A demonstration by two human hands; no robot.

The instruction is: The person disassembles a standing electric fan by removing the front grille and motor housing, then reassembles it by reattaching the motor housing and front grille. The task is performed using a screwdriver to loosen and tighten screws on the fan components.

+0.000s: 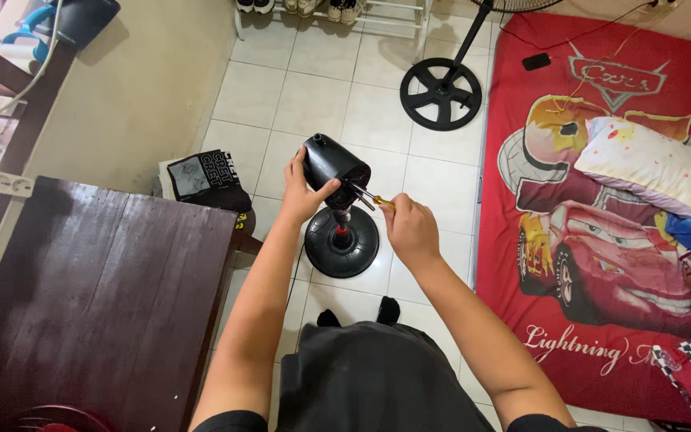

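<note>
Left hand: my left hand (304,192) wraps the black fan motor housing (331,162), steadying it.
Right hand: my right hand (409,230) pinches a screwdriver (371,197), tip at the housing.
Below hands: round fan base (342,242) on tiles.

1. Even, bright daylight fills the room; the strongest light enters at the upper left, washing out that corner.
2. The floor tiles (313,72) carry soft sheen and faint shadows.
3. The dark counter (97,304) shows dull reflections.
4. Focus is sharp, with wide-angle bending at the edges.
</note>
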